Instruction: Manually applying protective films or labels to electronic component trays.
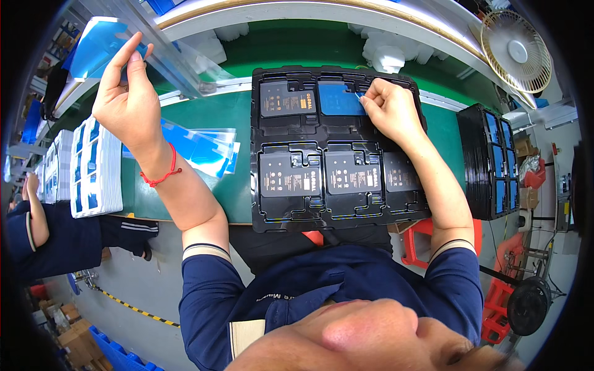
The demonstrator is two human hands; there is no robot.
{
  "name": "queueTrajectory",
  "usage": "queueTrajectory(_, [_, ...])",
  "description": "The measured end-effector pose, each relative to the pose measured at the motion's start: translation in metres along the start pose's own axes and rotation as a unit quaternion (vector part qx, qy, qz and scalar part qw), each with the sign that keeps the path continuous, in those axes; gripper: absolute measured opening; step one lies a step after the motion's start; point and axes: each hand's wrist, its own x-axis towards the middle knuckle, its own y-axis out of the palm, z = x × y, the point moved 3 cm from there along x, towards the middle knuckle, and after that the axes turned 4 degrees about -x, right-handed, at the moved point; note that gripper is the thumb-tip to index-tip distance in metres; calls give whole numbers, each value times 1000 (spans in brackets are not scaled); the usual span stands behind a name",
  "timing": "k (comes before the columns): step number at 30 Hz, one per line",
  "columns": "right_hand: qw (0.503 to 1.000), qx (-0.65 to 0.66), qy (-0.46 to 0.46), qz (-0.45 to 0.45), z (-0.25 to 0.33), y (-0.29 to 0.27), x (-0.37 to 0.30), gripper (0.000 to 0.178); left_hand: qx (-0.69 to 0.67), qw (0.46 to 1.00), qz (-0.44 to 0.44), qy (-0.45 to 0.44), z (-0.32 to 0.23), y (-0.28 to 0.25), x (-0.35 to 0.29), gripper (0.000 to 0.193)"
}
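Note:
A black plastic tray [286,129] lies in front of me, holding several flat dark battery packs [291,175] in moulded pockets. Blue film [337,99] covers the pack in the far middle pocket; the visible packs around it show bare grey faces. My right hand [393,111] pinches that film at its right edge, over the tray. The far right pocket is largely hidden by this hand. Raised at the far left, my left hand [131,108] holds a loose sheet of blue film [93,52] at its fingers, well away from the tray.
Loose blue and clear film sheets [201,148] lie on the green table [238,111] left of the tray. White trays [99,170] are stacked at left, black trays [479,164] at right. A fan [515,52] stands far right. Another person's arm [37,213] shows at left.

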Motion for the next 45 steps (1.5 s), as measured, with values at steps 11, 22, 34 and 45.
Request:
queueTrajectory(11, [969, -5, -97, -228, 1, -23, 4, 37, -185, 973, 112, -81, 0, 18, -4, 35])
queueTrajectory(22, [877, -7, -435, -204, 118, -21, 6, 35, -366, 820, 338, -283, -17, 84, -73, 77])
queueTrajectory(34, [903, 67, -402, -133, 71, 4, 20, 25, -109, 892, 439, -6, -36, 90, -87, 69])
queueTrajectory(45, [907, 78, -413, -31, 71, 4, 22, 17, -62, 855, 508, 81, -32, 95, -88, 74])
